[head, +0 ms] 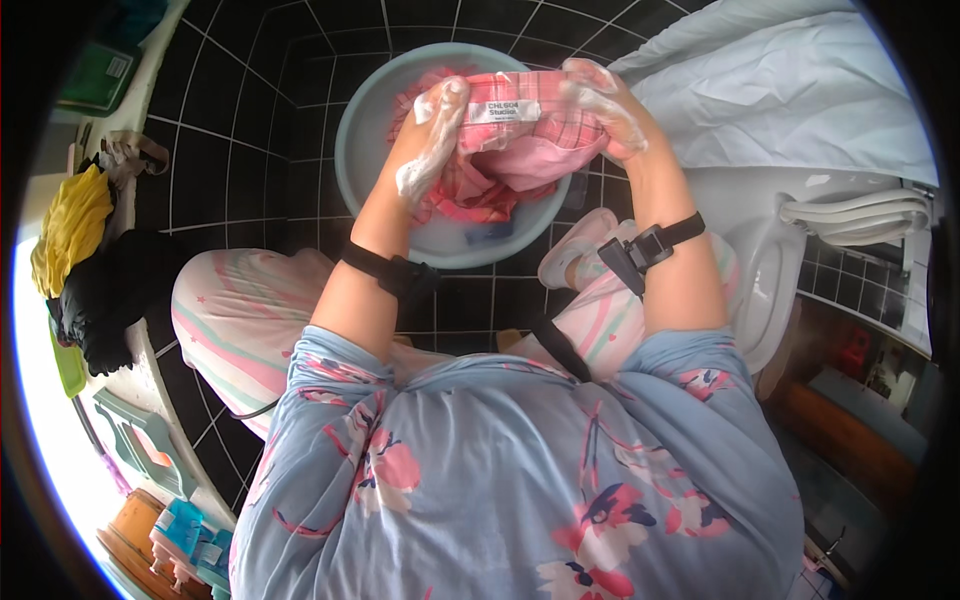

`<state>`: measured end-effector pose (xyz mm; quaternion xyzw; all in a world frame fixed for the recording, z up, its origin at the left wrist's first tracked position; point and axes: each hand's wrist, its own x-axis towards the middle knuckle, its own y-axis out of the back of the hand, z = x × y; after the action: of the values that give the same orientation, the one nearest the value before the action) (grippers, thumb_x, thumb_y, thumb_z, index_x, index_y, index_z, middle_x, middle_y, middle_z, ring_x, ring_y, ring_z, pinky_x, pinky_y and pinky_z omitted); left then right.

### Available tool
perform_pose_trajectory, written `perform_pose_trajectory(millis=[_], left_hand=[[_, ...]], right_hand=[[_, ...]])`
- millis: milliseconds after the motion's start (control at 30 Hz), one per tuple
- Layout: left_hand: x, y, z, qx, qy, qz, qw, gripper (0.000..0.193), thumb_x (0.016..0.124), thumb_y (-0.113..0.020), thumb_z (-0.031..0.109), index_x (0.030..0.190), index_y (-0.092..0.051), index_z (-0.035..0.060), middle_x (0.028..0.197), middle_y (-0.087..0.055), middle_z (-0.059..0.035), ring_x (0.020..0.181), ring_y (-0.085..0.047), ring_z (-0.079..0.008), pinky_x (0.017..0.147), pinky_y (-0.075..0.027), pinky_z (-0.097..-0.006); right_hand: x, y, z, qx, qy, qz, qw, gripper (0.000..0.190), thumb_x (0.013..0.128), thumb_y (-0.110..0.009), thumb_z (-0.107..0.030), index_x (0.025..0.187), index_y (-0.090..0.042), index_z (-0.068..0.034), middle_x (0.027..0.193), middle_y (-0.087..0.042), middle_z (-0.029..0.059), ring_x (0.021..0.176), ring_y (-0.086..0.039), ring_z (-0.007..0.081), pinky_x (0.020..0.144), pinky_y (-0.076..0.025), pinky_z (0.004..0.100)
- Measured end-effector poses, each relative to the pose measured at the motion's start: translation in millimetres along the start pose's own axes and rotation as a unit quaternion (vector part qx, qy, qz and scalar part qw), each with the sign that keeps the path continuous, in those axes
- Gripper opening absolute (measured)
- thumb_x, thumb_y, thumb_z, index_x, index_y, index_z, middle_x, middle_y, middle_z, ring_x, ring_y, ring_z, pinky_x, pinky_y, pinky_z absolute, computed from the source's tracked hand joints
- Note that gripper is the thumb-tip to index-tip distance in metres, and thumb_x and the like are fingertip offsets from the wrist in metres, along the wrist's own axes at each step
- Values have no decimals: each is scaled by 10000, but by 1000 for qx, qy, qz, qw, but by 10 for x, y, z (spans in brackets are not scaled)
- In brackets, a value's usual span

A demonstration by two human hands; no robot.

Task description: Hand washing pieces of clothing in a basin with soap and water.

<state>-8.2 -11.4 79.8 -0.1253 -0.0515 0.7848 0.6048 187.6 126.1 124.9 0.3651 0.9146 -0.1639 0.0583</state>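
Note:
Both hands hold up a wet pink plaid garment [517, 161] by its collar or waistband, which is stretched between them. My left hand [441, 120] grips one end, with thick white suds over its fingers and wrist. At the other end my right hand [611, 112] is closed on the fabric, also coated in foam. A white label [504, 112] with writing shows on the inner band. The lower part of the garment hangs into a pale blue plastic basin [349, 161] of cloudy water. Something dark blue [491, 232] lies in the water at its near side.
Black tiles [225, 172] surround the basin. On the right are a white toilet [765, 300] and a pale draped cloth [772, 90]. A ledge at left carries yellow cloth [71, 225], black cloth [112, 292] and blue pump bottles [176, 532]. My slippered foot [577, 244] stands beside the basin.

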Motion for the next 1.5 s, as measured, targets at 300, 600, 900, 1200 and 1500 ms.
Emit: perform_pose_trajectory(millis=[300, 600, 900, 1200, 1500], left_hand=[[79, -37, -126, 6, 34, 25, 999, 527, 1017, -439, 456, 1200, -569, -20, 1061, -651, -99, 923, -624, -145, 829, -506, -288], [36, -269, -399, -277, 54, 9, 959, 341, 1023, -476, 339, 1169, -581, 49, 1099, -638, -88, 993, -619, -160, 859, -516, -302], [79, -202, -751, -578, 127, -136, 794, 480, 1018, -351, 514, 1085, -569, 92, 1039, -654, -102, 917, -658, -224, 790, -566, -358], [46, 60, -954, -485, 116, -45, 866, 348, 1012, -449, 445, 988, -560, 116, 877, -619, -29, 781, -630, -173, 731, -544, -348], [56, -93, -749, -499, 106, -80, 856, 339, 1027, -418, 394, 1064, -598, 110, 993, -660, -68, 894, -659, -207, 803, -557, -376]], right_hand=[[69, -39, 170, -115, 8, -20, 993, 425, 863, -728, -339, 1128, -620, -25, 1021, -633, 22, 962, -565, 90, 853, -462, 260], [72, -845, 586, -291, 130, 202, 926, 246, 939, -629, -278, 957, -544, -48, 766, -635, 71, 595, -617, 155, 559, -489, 315], [167, -869, 910, -524, 232, 180, 799, 377, 899, -608, -430, 940, -632, -56, 684, -670, 135, 624, -668, 321, 578, -532, 418], [-22, -1047, 970, -581, 295, 63, 756, 219, 882, -607, -307, 981, -627, -112, 701, -662, 147, 624, -645, 355, 584, -516, 455], [-151, -1162, 1044, -539, 318, 71, 777, 165, 889, -599, -279, 987, -625, -149, 666, -638, 139, 606, -649, 334, 553, -496, 460]])
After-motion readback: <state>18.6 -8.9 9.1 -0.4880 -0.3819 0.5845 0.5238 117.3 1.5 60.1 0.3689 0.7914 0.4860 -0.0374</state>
